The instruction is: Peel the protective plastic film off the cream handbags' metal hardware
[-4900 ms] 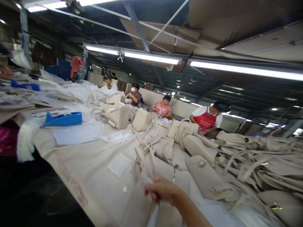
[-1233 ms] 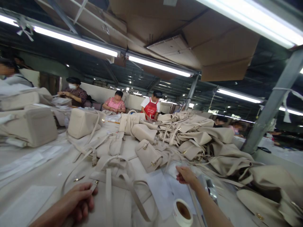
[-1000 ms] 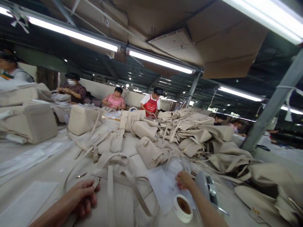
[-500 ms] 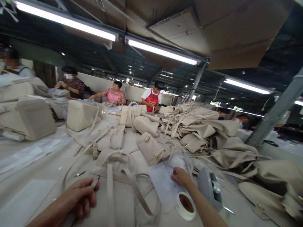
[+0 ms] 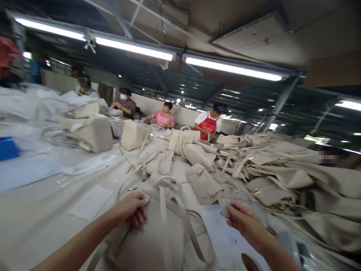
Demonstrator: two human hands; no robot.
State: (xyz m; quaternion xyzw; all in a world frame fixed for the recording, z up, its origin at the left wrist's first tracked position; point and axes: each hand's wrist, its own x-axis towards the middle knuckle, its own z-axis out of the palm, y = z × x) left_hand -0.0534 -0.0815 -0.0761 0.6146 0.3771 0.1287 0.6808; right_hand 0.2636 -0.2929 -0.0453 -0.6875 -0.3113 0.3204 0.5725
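Observation:
My left hand [image 5: 137,209] is closed, thumb and finger pinching a beige strap end [image 5: 147,198] with a small metal fitting. Under it lies a beige handbag [image 5: 149,233], flat, with its straps loose across it. My right hand [image 5: 244,222] pinches a small piece of thin translucent film [image 5: 224,208]. Below that hand a white sheet [image 5: 222,233] lies beside the handbag. Close to my right forearm are a tape roll [image 5: 249,262], partly cut off by the frame, and a blurred grey tape dispenser [image 5: 293,242].
A large heap of beige bags [image 5: 270,165] covers the right side. Another bag [image 5: 200,184] lies just beyond my hands. Upright bags [image 5: 132,135] stand further left, near a blue box [image 5: 8,148]. Several people sit or stand across the table, one in a red apron [image 5: 208,126].
The view has swung left. My right hand has come up from beside the tape dispenser with a piece of film between its fingers. My left hand still pinches the strap end.

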